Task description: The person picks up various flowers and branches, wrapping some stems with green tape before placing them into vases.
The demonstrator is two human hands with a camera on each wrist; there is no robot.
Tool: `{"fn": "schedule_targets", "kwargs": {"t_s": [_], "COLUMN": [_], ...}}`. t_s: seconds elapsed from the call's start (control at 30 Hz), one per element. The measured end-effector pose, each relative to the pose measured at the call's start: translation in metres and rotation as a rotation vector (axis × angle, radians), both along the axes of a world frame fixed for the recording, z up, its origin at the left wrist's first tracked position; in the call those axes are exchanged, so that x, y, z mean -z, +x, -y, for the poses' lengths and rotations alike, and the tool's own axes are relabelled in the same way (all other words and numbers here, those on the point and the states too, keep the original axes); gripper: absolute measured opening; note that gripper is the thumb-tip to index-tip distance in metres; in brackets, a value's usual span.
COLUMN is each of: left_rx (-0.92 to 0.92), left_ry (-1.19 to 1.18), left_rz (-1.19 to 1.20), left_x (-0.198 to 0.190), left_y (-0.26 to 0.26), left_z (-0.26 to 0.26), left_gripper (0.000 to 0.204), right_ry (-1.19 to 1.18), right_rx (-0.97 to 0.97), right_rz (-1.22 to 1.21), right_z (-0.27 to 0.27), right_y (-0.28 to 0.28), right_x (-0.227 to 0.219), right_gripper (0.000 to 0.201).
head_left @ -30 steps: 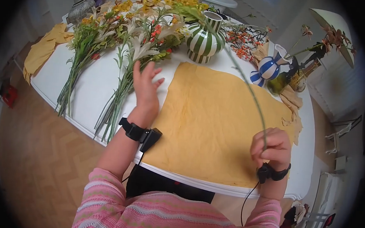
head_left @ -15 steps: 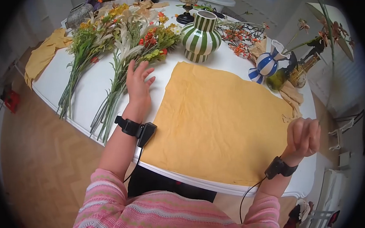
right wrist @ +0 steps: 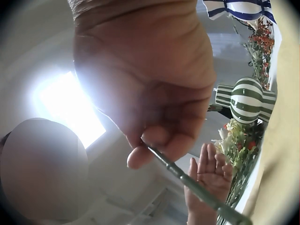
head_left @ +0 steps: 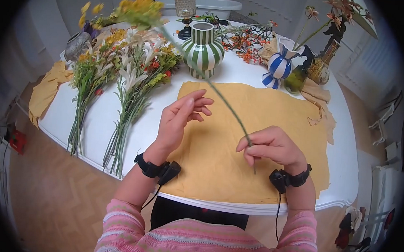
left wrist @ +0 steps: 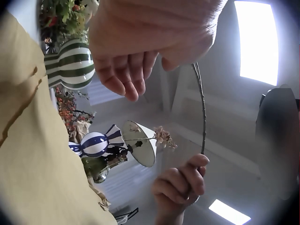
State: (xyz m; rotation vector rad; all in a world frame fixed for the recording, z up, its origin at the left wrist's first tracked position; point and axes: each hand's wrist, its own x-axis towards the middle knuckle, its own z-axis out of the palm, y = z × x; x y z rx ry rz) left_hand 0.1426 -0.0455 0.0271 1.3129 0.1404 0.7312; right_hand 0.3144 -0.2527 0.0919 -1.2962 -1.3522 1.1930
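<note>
The right hand (head_left: 274,147) pinches a long green stem (head_left: 230,108) near its lower end, over the yellow-tan sheet (head_left: 257,110). The stem slants up and left to a blurred yellow flower head (head_left: 139,12). In the right wrist view the stem (right wrist: 187,180) passes between thumb and fingers. The left hand (head_left: 179,120) hangs above the sheet's left part, fingers loosely bent with nothing in them, apart from the stem. Two flower bunches, a left one (head_left: 80,106) and a right one (head_left: 130,99), lie side by side left of the sheet.
Behind the sheet stands a green-and-white striped vase (head_left: 203,53). A blue-and-white vase (head_left: 279,66) and a green glass vase (head_left: 295,80) stand back right, near red-berried sprigs (head_left: 249,53). Crumpled tan cloth (head_left: 46,90) hangs over the left edge; a grey vase (head_left: 77,46) stands behind it.
The right hand has moved left over the sheet, and the flower head has swung over to the upper left. The left hand has moved right, away from the bunches. The head view has shifted.
</note>
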Motion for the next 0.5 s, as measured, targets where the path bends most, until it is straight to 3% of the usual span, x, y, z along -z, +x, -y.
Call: {"fn": "schedule_targets", "kwargs": {"t_s": [0.2, 0.33, 0.5], "left_rx": [0.186, 0.155, 0.052], "left_ry": [0.022, -0.04, 0.083], "left_rz": [0.113, 0.094, 0.029], "left_x": [-0.021, -0.022, -0.017], "left_y": [0.004, 0.009, 0.014], "left_z": [0.028, 0.038, 0.039], "left_gripper": [0.041, 0.039, 0.03], "right_ry": [-0.031, -0.11, -0.17], "right_rx": [-0.089, -0.086, -0.076], "right_rz": [0.082, -0.08, -0.167], "right_z": [-0.01, -0.015, -0.017], "right_y": [-0.001, 0.004, -0.002], "right_x": [0.016, 0.03, 0.031], "right_gripper": [0.024, 0.025, 0.027]}}
